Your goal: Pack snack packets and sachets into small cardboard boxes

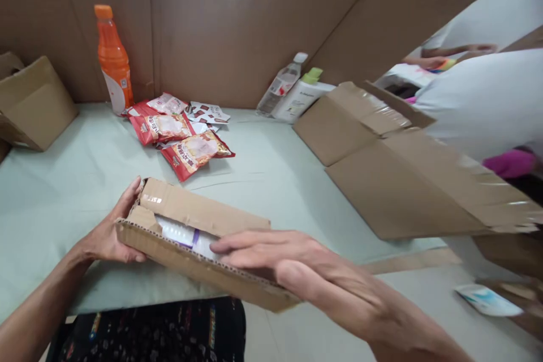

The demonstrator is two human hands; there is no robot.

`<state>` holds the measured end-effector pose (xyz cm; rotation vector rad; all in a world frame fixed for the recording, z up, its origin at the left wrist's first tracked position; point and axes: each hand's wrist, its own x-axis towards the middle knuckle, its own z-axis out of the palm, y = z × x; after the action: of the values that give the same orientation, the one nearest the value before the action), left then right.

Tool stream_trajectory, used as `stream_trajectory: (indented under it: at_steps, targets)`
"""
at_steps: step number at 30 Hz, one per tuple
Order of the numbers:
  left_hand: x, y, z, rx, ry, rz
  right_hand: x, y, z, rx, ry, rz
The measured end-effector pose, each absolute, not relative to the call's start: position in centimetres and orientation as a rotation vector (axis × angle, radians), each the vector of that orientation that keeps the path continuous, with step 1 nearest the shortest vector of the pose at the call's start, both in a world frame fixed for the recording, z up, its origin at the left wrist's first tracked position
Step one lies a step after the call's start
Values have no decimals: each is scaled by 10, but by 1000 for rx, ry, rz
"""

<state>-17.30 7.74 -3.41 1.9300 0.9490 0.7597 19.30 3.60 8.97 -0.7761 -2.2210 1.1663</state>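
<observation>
A narrow cardboard box [212,210] is tilted over the front edge of the table, its long flaps parted. My left hand [111,238] grips the box's left end, thumb on top and fingers beneath. Inside the gap lies a white item with a purple band [178,232], only partly visible; its kind cannot be made out. Across the opening, my right hand [297,263] stretches its fingers, the tips in the gap touching or close to the white item. The right end of the box is partly hidden behind that hand.
Red snack packets [193,153] lie beyond the box, near an orange drink bottle [113,62]. A clear bottle [282,86] and a white bottle with a green cap [301,96] lean at the back. Cardboard boxes [382,181] stand right; another box [36,104] is left. People work at right.
</observation>
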Motion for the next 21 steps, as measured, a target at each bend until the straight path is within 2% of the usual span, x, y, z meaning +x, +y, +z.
stream_trajectory:
  at_steps: [3,10,17,21]
  targets:
    - [-173,80,-43,1955,943,798,181,32,108,-1015,-2405,979]
    - [-176,72,-42,2061,972,833,169,35,122,-1172,-2492,637]
    - [-174,68,-39,2106,963,869,184,82,101,-1250,-2624,831]
    - [-173,68,-41,2102,942,862,163,79,95,-1330,-2894,678]
